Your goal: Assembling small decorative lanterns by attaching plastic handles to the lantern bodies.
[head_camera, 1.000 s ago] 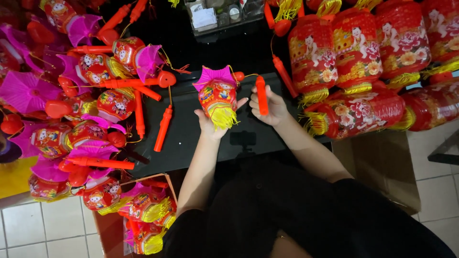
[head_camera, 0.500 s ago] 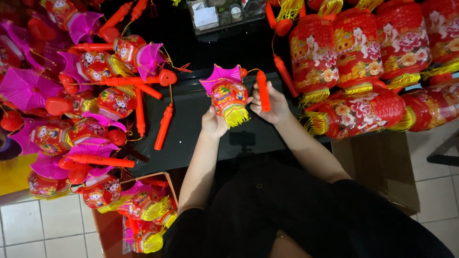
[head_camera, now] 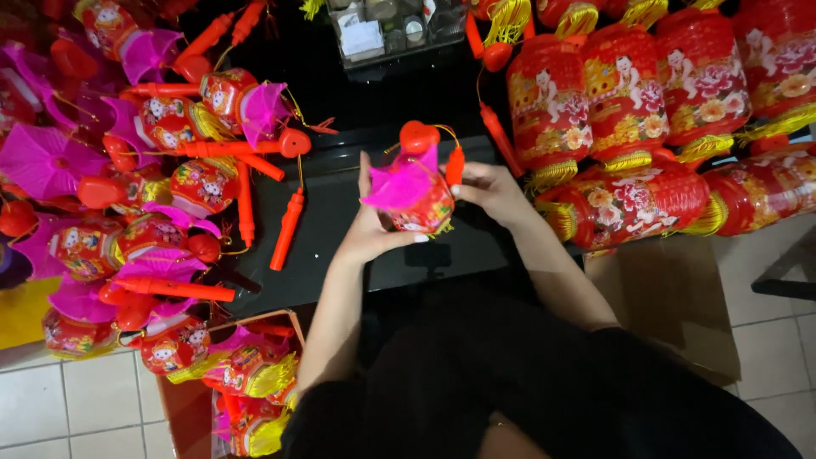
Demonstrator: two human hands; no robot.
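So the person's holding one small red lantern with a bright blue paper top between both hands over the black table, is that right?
Not quite: the paper top is pink, not blue. The head view shows the left hand and right hand holding one small red lantern with a pink paper top between them over the black table.

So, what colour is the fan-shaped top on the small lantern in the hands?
Bright magenta pink top, seen in the head view.
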